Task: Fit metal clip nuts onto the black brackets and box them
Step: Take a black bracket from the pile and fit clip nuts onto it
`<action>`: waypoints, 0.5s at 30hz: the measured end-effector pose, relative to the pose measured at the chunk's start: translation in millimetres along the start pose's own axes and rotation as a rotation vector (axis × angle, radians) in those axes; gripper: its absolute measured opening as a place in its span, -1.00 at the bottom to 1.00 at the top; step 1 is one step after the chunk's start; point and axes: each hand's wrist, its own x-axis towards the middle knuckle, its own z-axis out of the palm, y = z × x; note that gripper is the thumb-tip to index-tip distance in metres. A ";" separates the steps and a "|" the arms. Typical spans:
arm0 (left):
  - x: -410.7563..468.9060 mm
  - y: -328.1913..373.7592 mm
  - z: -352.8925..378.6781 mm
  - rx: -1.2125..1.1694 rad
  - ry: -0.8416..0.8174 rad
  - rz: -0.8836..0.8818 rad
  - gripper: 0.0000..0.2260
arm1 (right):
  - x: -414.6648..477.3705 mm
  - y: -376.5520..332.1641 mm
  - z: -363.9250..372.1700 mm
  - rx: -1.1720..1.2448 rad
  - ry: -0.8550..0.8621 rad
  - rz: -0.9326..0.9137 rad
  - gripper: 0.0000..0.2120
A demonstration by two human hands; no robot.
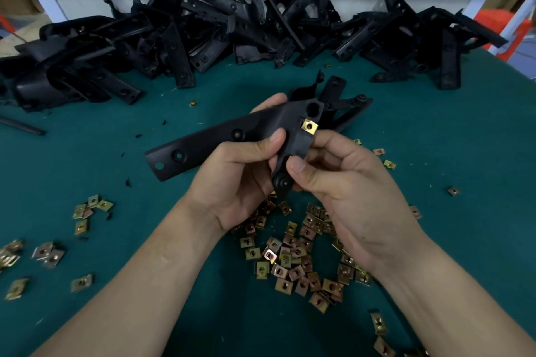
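I hold one long black bracket [220,139] above the green table, its long arm pointing left. My left hand [237,174] grips it near the bend, thumb on the front face. My right hand [342,182] grips the short lower arm of the same bracket, thumb pressed on it. A brass clip nut [309,126] sits clipped on the bracket's edge by the bend, just above my right fingers. Several loose clip nuts [293,258] lie in a heap under my wrists.
A big pile of black brackets [232,29] runs along the back of the green table [203,313]. Another bracket [342,101] lies just behind my hands. Small groups of clip nuts [87,209] are scattered left and right. An orange object [504,29] stands at the far right.
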 end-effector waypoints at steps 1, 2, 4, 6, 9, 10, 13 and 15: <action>-0.2 1.1 0.3 0.004 -0.014 -0.015 -0.60 | -0.3 0.0 -0.6 -0.026 0.002 -0.008 -0.81; -0.5 2.5 0.4 0.011 -0.024 -0.029 -0.60 | -0.5 -0.2 -1.3 -0.049 0.004 -0.011 -0.80; -1.1 4.2 0.3 0.031 -0.019 -0.043 -0.59 | -0.2 -0.5 -2.1 -0.058 0.003 0.011 -0.80; -1.1 2.8 0.1 0.039 0.007 -0.033 -0.58 | 0.3 0.9 -2.2 -0.012 0.009 0.052 -0.83; -2.0 -1.3 2.0 0.060 0.025 -0.046 -0.63 | 0.4 1.9 -3.5 0.035 0.052 0.099 -0.79; -2.2 -1.7 2.2 0.082 0.029 -0.068 -0.66 | 0.7 1.9 -4.9 0.024 0.072 0.101 -0.77; -3.7 -2.4 2.4 0.155 0.021 -0.125 -0.64 | 1.5 3.3 -9.9 -0.037 0.134 0.111 -0.76; -4.6 -0.9 1.7 0.198 0.017 -0.137 -0.66 | 1.3 4.3 -12.2 -0.066 0.117 0.139 -0.75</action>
